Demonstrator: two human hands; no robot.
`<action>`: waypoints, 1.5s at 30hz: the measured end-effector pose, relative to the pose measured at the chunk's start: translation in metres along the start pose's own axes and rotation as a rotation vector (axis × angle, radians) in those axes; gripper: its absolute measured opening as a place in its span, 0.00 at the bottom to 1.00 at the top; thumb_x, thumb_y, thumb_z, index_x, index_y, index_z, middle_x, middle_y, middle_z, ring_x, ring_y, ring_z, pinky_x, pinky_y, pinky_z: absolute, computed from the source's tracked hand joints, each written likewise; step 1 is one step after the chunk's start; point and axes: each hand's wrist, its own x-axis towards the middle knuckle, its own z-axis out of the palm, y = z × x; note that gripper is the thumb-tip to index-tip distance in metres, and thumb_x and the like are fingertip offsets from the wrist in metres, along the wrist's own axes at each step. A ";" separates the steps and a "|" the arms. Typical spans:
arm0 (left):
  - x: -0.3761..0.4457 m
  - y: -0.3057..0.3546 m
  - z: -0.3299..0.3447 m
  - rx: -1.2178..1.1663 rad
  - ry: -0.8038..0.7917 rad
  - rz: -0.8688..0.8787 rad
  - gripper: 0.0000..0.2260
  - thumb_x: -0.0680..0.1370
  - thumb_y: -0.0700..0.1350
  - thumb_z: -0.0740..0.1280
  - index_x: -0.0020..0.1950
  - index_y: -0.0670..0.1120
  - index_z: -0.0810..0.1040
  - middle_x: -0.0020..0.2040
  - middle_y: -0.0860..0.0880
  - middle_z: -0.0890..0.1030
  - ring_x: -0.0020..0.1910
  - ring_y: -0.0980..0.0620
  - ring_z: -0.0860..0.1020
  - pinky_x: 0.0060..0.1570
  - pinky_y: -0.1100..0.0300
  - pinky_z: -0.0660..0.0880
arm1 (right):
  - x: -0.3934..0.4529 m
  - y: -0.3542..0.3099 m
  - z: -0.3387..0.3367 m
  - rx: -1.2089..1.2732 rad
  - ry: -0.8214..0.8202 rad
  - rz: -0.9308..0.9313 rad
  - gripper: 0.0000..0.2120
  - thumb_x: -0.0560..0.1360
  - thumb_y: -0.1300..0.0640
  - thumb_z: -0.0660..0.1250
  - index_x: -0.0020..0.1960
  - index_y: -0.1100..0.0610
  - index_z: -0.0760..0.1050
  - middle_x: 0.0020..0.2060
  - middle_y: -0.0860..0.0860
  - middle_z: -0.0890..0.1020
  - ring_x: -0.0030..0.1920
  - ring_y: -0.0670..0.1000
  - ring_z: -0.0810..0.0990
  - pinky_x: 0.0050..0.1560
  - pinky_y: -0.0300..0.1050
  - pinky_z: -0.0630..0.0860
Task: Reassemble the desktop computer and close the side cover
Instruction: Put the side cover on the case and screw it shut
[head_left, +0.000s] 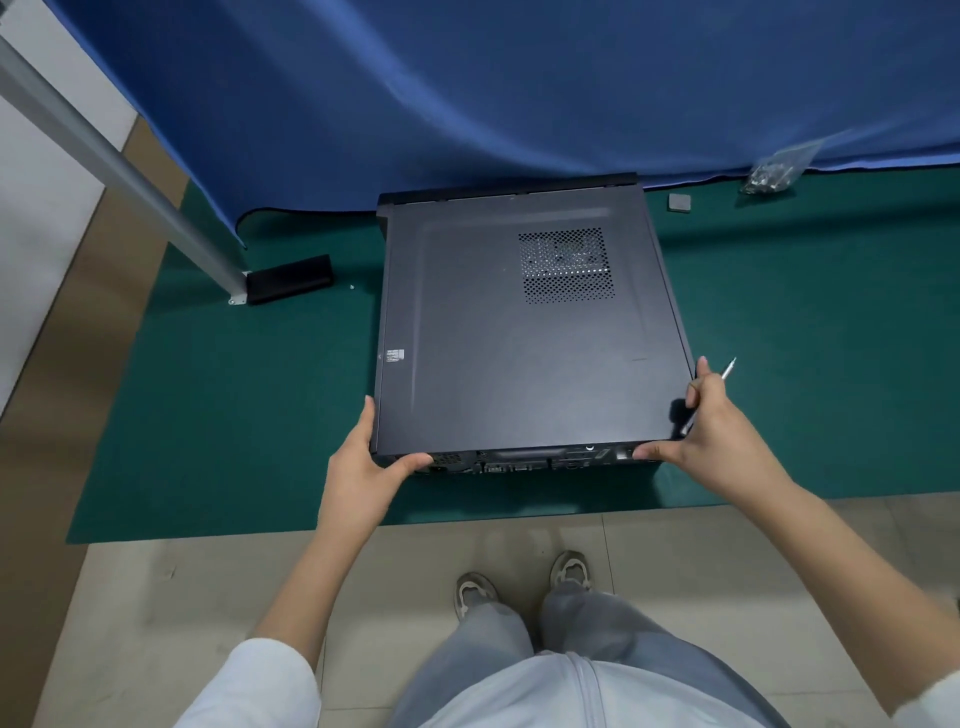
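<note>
Grey trousers and two shoes (522, 582) stand on pale floor tiles (208, 597) at the bottom of the view. Just beyond them a green mat (234, 405) covers the floor, and a blue cloth (467, 93) hangs behind it, beside a slanting metal post (119, 171). On the mat lies a black computer (530, 332) on its side, its cover (493, 364) in place on top and facing up, ports towards the person. Left hand (363, 467) grips the near left corner, thumb curled under the near edge. Right hand (711, 436) grips the near right corner, thumb on the near edge, with a screwdriver (727, 371) held between its fingers. At the far right, near the cloth, a clear bag (774, 174) holds what look like screws; a small grey pad (679, 201) lies near it. A black block (288, 279) sits at the post's foot.
</note>
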 end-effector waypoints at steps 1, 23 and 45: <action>0.000 -0.001 0.001 -0.005 0.012 -0.008 0.46 0.66 0.48 0.78 0.77 0.51 0.56 0.69 0.56 0.71 0.61 0.64 0.71 0.61 0.69 0.63 | 0.000 0.001 0.000 -0.020 0.000 0.004 0.40 0.56 0.48 0.82 0.55 0.56 0.59 0.63 0.60 0.70 0.34 0.49 0.72 0.29 0.35 0.62; 0.008 -0.015 0.004 -0.013 0.104 0.047 0.35 0.71 0.42 0.75 0.75 0.49 0.64 0.60 0.60 0.73 0.59 0.64 0.73 0.57 0.73 0.65 | 0.002 -0.003 -0.011 -0.274 0.023 -0.046 0.27 0.64 0.42 0.76 0.41 0.49 0.57 0.33 0.39 0.69 0.29 0.42 0.67 0.29 0.38 0.58; 0.005 -0.017 -0.008 -0.041 0.032 0.049 0.30 0.74 0.38 0.72 0.74 0.46 0.65 0.60 0.61 0.73 0.51 0.76 0.74 0.50 0.85 0.63 | 0.002 -0.001 -0.025 -0.310 -0.095 -0.113 0.24 0.68 0.48 0.76 0.44 0.51 0.59 0.34 0.42 0.70 0.30 0.43 0.69 0.28 0.37 0.60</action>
